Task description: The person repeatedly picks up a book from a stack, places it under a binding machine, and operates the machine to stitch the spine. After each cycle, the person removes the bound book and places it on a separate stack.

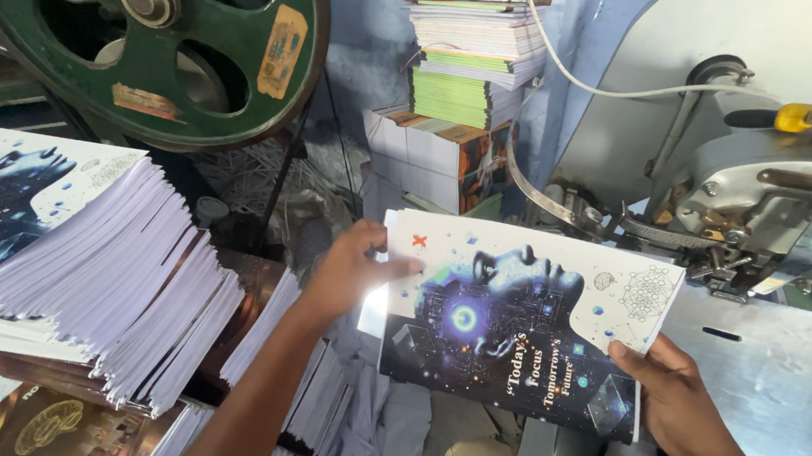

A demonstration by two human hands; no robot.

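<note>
- Daylight comes from the right, bright on the metal machine (766, 184) and its steel plate (773, 373).
- Glare washes out the white booklet cover (522, 320) near the left hand (347, 271).
- Deep shadow sits behind the green flywheel (154, 44).
- Focus is sharp overall; edges bend slightly.

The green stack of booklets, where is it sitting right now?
In the head view the green stack of booklets sits at top centre against the blue wall, under a paler stack and on top of a white box, right of the green wheel.
</note>
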